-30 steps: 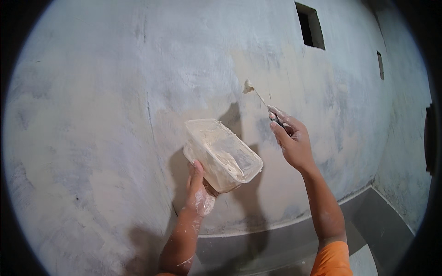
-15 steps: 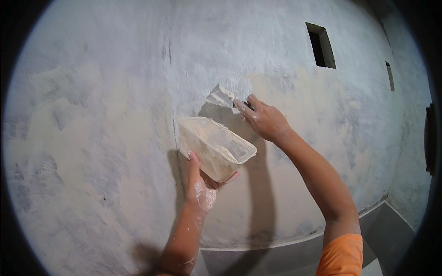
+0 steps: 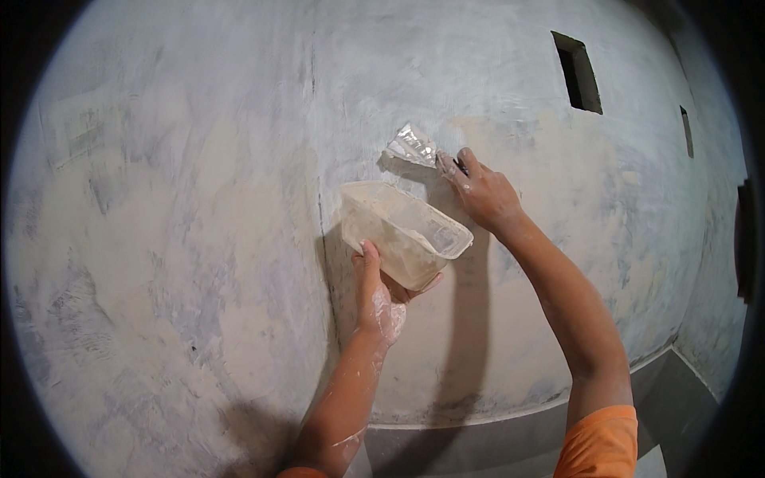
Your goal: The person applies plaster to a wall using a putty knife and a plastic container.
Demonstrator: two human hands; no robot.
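My left hand grips a translucent plastic tub from below, its thumb against the near side. Pale putty coats the tub's inside and rim, and the tub tilts with its opening up and to the right. Above it my right hand is closed round the handle of a putty knife. The knife's broad blade points up and left, smeared with wet putty, close to the wall. Whether the blade touches the wall I cannot tell. White putty smears both hands.
The wall carries grey and cream patches, with a vertical crack left of the tub. A rectangular opening is at upper right, a narrow slot beyond it. A grey ledge runs along the wall's foot. A dark object stands at the far right edge.
Both hands, with the tub and the putty knife, have shifted right and slightly up in the picture. The wall has shifted right as well. Both grips are unchanged.
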